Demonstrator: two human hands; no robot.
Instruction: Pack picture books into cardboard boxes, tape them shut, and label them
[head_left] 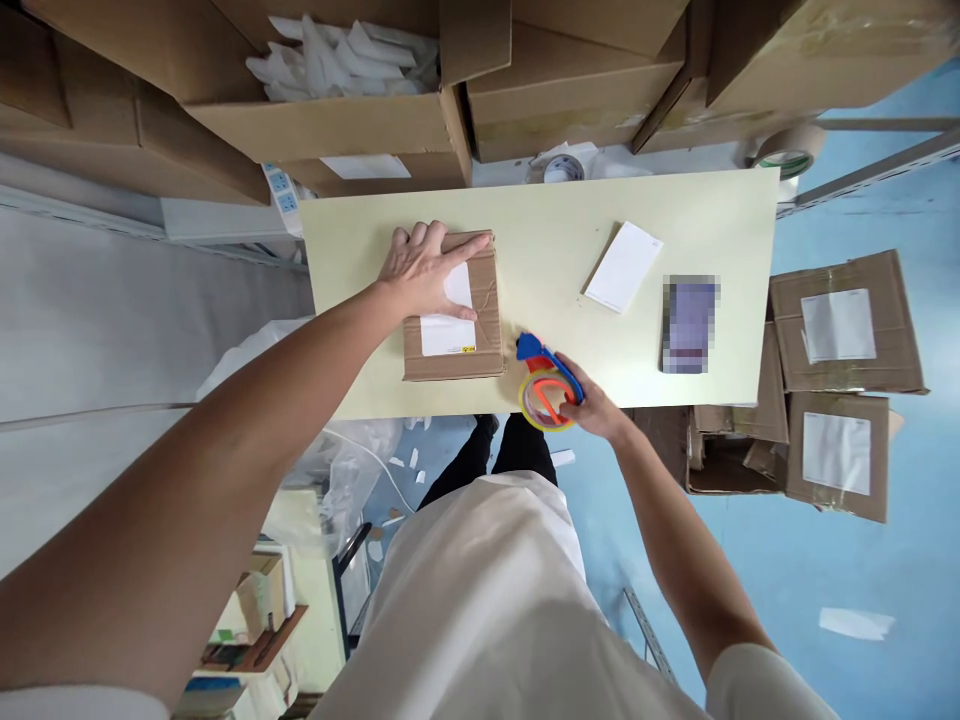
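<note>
A brown cardboard box (487, 340) with a white label (442, 335) on its upper face lies on the pale table (555, 240), left of its middle. My left hand (429, 272) rests on this box with fingers spread, covering part of the label. In my right hand (596, 405) is a blue and orange tape dispenser (531, 348) with a roll of tape in it. It is held at the table's near edge, just right of the box and apart from it.
A stack of white paper slips (624, 267) and a blurred-out phone-like object (690, 323) lie on the table's right half. Large open cartons (322, 130) stand behind. Labelled boxes (847, 320) are piled at right. Tape rolls (562, 168) sit beyond the far edge.
</note>
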